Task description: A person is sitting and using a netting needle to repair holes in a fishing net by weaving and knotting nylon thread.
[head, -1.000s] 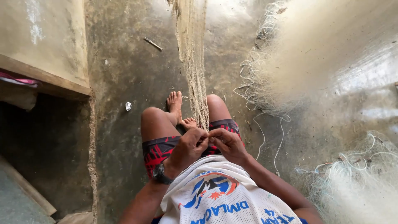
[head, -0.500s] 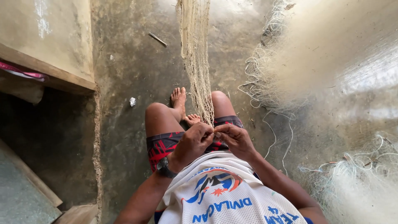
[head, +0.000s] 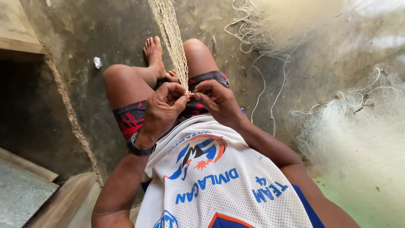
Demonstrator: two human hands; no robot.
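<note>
Net (head: 171,38): long strip running straight away from the lap, past the foot (head: 152,52). Left hand (head: 162,110) and right hand (head: 219,101) together, both pinching its near end; equally near.

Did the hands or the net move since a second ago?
Hardly. Both hands stayed together at the lap; the left hand and right hand still pinch the end of the net strip between their fingers. The view drifted a little, so the legs and hands sit slightly lower than a second ago. The crossed legs, the foot, the loose net pile and the white scrap stayed put.
</note>
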